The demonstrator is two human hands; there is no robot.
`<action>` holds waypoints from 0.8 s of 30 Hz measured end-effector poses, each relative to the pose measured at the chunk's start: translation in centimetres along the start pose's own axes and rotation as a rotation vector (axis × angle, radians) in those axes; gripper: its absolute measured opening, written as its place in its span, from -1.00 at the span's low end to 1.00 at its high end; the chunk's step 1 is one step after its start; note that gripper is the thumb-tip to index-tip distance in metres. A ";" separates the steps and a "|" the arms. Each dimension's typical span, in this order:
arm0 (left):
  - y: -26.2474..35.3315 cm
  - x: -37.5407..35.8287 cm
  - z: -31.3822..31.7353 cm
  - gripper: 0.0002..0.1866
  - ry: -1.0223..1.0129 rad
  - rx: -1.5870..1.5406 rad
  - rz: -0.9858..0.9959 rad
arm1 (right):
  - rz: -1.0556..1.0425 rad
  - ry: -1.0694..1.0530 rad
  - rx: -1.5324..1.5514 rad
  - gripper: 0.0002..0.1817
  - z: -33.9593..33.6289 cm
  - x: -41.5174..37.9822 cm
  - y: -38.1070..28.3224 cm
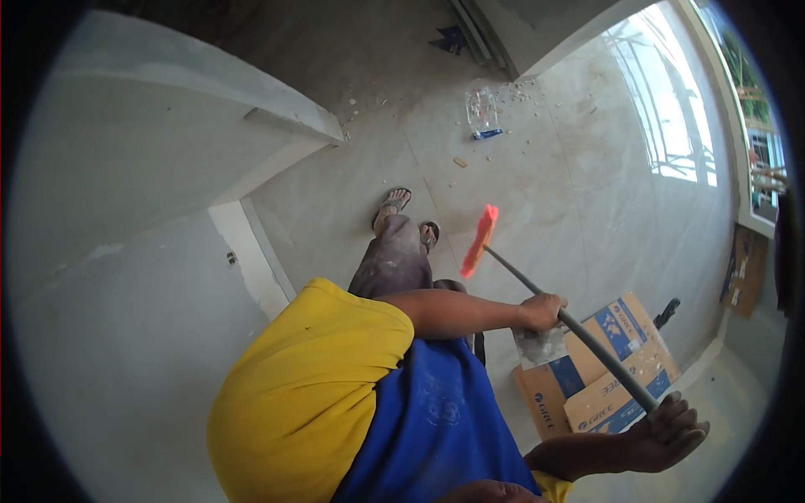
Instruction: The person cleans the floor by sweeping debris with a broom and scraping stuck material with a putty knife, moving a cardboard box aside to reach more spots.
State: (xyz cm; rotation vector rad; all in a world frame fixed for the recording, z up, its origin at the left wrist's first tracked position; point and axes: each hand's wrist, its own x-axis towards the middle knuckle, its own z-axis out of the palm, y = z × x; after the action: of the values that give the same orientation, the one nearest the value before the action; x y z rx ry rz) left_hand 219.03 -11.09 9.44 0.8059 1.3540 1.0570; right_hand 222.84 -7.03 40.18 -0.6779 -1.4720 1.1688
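I hold a broom with both hands. Its grey pole [597,348] slants from lower right to upper left and ends in a narrow orange-red head [480,243], seen over the tiled floor ahead of my feet. My left hand [543,311] is closed around the middle of the pole. At the pole's near end, my right hand [668,432] has its fingers wrapped round the tip. Beyond the broom head, a clear plastic package [481,109] with a blue end lies among small scattered debris [520,96]. A small tan piece [459,162] lies closer in.
Flattened GREE cardboard boxes [599,381] lie on the floor under the pole, with a black object [667,312] beside them. A wall end [293,142] juts in at left. Another wall [553,29] stands at the top, and a window [759,126] is at right.
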 end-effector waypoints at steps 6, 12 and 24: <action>-8.9 6.8 2.4 -0.72 -0.397 0.341 -0.125 | -0.043 -0.119 -0.322 -0.71 1.5 -7.1 10.6; -3.8 7.8 -10.8 -0.72 -0.505 0.650 -0.065 | -0.066 0.276 -0.266 -0.64 2.7 -6.5 9.4; -10.4 1.2 -36.0 -0.72 -0.311 1.169 -0.494 | 0.484 0.658 0.318 -0.69 9.8 -16.2 21.4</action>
State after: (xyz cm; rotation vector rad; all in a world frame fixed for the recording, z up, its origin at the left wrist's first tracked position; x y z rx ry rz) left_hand 184.70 -18.07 -3.88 1.2865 1.7247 -0.3433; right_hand 213.82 -16.76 14.88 -1.0984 -0.5665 1.3282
